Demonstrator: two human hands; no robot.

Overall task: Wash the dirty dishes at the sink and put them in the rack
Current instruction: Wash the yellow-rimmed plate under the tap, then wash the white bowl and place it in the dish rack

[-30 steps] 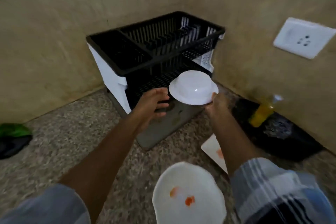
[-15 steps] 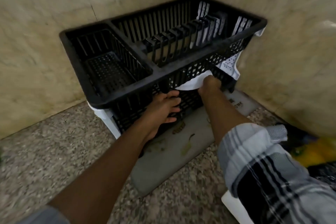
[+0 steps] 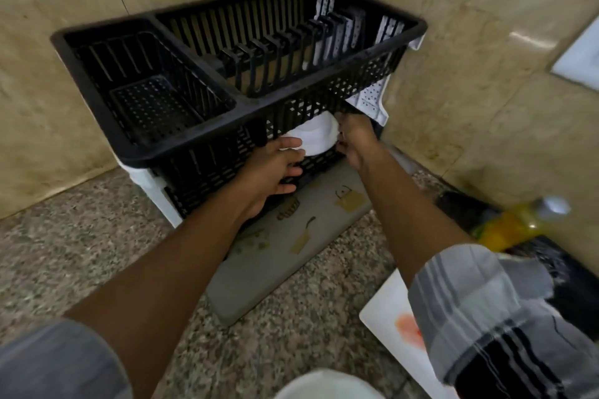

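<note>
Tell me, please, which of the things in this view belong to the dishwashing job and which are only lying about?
Part of the job: white bowl, held by left hand and right hand; black dish rack; stained square plate; white dish at the bottom edge.

Just lying about: grey mat; yellow bottle; wall socket.

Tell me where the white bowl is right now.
In the head view, the white bowl sits centre frame, under the black rack's top tier, between both hands.

one rack (image 3: 201, 126), one bowl (image 3: 316, 139), two hands (image 3: 272, 172)
</note>
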